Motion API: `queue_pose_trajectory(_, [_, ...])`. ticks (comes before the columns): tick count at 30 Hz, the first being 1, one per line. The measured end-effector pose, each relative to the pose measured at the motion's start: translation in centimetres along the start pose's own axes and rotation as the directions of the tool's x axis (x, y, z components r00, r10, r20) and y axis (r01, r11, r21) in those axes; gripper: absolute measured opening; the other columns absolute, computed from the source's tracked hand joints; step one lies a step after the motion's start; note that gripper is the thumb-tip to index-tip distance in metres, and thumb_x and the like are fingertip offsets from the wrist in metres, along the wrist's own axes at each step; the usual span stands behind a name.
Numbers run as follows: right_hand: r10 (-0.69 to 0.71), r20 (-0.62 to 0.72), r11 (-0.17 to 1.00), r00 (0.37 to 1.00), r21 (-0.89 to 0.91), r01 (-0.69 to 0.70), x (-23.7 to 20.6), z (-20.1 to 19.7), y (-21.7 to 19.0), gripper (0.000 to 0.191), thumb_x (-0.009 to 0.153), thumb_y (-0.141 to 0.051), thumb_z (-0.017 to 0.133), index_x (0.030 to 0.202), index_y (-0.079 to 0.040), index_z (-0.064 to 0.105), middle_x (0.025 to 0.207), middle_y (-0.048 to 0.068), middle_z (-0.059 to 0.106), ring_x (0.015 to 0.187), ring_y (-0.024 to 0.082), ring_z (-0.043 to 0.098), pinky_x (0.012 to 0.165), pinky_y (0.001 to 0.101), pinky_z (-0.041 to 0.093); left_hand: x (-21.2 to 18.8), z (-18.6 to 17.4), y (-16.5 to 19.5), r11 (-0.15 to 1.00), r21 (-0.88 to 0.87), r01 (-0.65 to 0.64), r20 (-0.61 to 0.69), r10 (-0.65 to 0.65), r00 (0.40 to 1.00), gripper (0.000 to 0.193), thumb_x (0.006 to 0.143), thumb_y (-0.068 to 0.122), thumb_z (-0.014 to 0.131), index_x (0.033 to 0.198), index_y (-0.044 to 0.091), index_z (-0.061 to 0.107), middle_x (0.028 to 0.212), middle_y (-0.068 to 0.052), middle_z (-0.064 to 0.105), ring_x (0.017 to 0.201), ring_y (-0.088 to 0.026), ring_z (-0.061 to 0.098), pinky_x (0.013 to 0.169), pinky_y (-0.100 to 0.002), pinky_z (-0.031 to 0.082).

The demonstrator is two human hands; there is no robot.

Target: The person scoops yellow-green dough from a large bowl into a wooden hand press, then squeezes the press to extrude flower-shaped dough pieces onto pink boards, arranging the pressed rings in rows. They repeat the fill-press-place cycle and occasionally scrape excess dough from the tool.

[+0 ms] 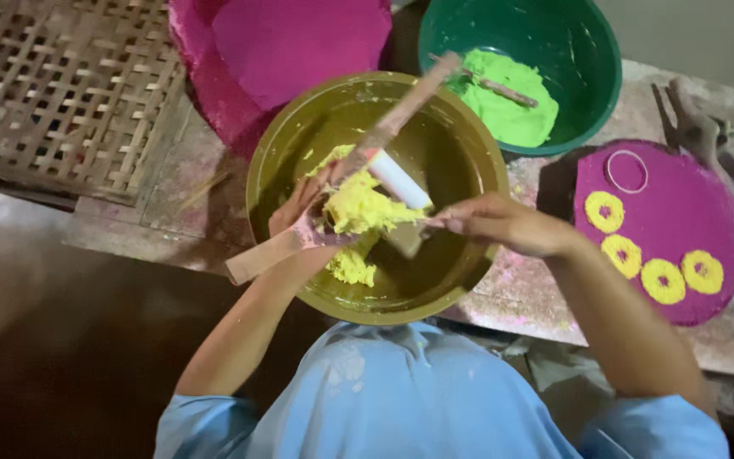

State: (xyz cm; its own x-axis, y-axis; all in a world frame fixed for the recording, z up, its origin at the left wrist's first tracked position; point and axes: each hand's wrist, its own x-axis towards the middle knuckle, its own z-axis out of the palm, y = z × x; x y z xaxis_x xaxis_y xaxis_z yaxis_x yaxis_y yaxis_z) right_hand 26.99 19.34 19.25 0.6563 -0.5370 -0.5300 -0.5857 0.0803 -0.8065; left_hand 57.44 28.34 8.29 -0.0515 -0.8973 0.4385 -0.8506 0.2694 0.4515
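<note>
Dough [365, 208], soft and yellow, sits piled on the left hand [303, 208], which also grips a long wooden stick [341, 166] over the yellow bowl [273, 144]. The right hand [503, 223] pinches a small scraper [407, 238] beside it. A tilt could drop the lump.

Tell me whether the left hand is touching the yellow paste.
Touching. The head view shows the left hand cupped under the yellow paste, which lies on its palm over the olive bowl.
</note>
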Motion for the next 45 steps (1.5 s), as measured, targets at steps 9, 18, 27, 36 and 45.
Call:
queue_pose_trajectory(9, [-0.5, 0.058, -0.083, 0.864, -0.996, 0.019, 1.5, 7.2, -5.0, 0.026, 0.087, -0.017, 0.064, 0.113, -0.018, 0.066, 0.077, 0.0, 0.068, 0.071, 0.02, 0.069, 0.054, 0.0349, 0.053, 0.4, 3.4, 1.9, 0.978, -0.201, 0.058, 0.219, -0.013, 0.976, 0.065, 0.088, 0.031, 0.079, 0.142, 0.005, 0.055, 0.146, -0.015, 0.055, 0.129, -0.029, 0.058, 0.105, -0.041, 0.052])
queue_pose_trajectory(18, [-0.518, -0.286, 0.419, 0.806, -0.907, -0.053, -3.8, 6.6, -2.8, 0.031, 0.091, -0.015, 0.063, 0.122, -0.011, 0.065, 0.1, 0.007, 0.076, 0.072, 0.025, 0.072, 0.057, 0.0384, 0.055, -1.4, 1.9, -0.6, 0.976, -0.128, 0.176, 0.1, -0.164, 0.981, 0.046, 0.095, 0.028, 0.065, 0.139, 0.019, 0.058, 0.145, -0.011, 0.061, 0.134, -0.029, 0.06, 0.115, -0.04, 0.049])
queue_pose_trajectory(27, [-0.361, -0.459, 0.927, 0.812, -0.273, 0.257, 2.4, 13.8, 3.8, 0.048, 0.104, -0.007, 0.057, 0.151, -0.015, 0.057, 0.091, 0.023, 0.068, 0.062, 0.023, 0.057, 0.066, 0.0334, 0.054, 0.8, 1.7, 0.7, 0.933, -0.17, 0.316, 0.039, -0.314, 0.948, 0.062, 0.1, 0.042, 0.059, 0.156, 0.023, 0.04, 0.169, -0.011, 0.035, 0.139, -0.034, 0.054, 0.117, -0.043, 0.046])
queue_pose_trajectory(36, [-0.224, -0.562, 0.952, 0.796, 0.049, 0.303, 5.0, 9.8, 6.7, 0.038, 0.107, -0.012, 0.058, 0.144, -0.005, 0.064, 0.089, 0.011, 0.068, 0.072, 0.01, 0.049, 0.065, 0.0281, 0.047, 2.4, 1.3, 2.8, 0.933, 0.213, 0.29, 0.172, -0.328, 0.929, 0.063, 0.086, 0.047, 0.071, 0.146, 0.03, 0.057, 0.172, -0.017, 0.005, 0.145, -0.053, 0.032, 0.109, -0.054, 0.043])
queue_pose_trajectory(45, [-0.539, -0.361, 0.833, 0.761, -0.366, 0.416, 2.0, 8.1, 4.7, 0.033, 0.103, -0.02, 0.061, 0.133, -0.007, 0.067, 0.122, 0.015, 0.075, 0.098, 0.02, 0.074, 0.085, 0.0387, 0.058, 2.3, 0.4, -0.3, 0.976, 0.18, 0.125, 0.047, -0.136, 0.99, 0.057, 0.097, 0.046, 0.061, 0.147, 0.018, 0.058, 0.17, -0.021, 0.024, 0.132, -0.037, 0.054, 0.102, -0.042, 0.052])
